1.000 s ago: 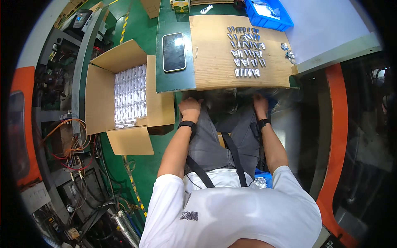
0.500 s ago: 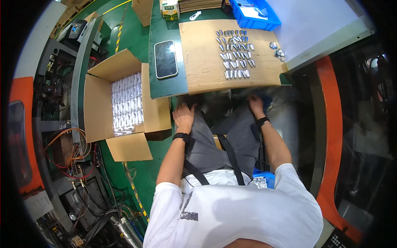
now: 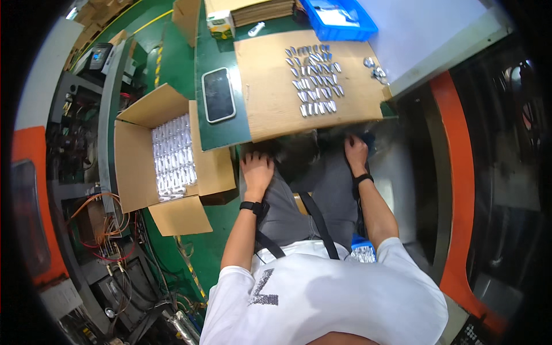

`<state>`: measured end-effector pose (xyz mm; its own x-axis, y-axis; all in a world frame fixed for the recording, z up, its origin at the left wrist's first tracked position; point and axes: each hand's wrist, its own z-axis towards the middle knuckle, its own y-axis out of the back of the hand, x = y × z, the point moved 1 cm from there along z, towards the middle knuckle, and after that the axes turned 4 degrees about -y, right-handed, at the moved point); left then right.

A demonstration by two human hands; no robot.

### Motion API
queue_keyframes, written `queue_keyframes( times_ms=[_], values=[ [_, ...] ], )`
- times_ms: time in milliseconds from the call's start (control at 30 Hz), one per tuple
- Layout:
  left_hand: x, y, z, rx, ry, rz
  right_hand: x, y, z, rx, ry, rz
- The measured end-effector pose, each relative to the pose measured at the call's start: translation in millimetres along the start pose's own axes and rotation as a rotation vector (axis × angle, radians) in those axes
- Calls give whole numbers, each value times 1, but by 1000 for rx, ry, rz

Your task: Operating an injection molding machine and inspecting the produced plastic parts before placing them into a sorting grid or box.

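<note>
More of the left hand [image 3: 257, 172] shows now, fingers spread

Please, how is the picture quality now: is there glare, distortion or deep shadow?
Head view: the orange frame at right looks curved, the corners are black; head view: the metal parts glint; head view: under the table, near the right hand, shadow hides detail.

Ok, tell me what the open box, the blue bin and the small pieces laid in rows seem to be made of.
Open box: cardboard, matte; plain brown, thin panels folded outward.
Blue bin: probably moulded plastic, slightly glossy; even colour throughout.
Small pieces: metal or metal-coated plastic, shiny; silvery with bright highlights, though too small to settle which.
</note>
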<state>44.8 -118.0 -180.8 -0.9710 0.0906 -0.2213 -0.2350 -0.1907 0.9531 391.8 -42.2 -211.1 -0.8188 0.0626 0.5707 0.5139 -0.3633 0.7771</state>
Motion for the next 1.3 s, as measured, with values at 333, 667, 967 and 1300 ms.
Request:
queue_keyframes(
  times_ms=[333,667,967,1300],
  values=[
    [1,3,5,-14,-41,18,4,-8,0,45,-36,-35],
    [42,14,18,300,8,-311,28,-2,6,199,13,7],
    [29,-8,8,10,198,-16,31,-1,-7,199,-99,75],
    [19,-5,0,-10,125,73,-1,-20,5,258,-80,121]
  ],
)
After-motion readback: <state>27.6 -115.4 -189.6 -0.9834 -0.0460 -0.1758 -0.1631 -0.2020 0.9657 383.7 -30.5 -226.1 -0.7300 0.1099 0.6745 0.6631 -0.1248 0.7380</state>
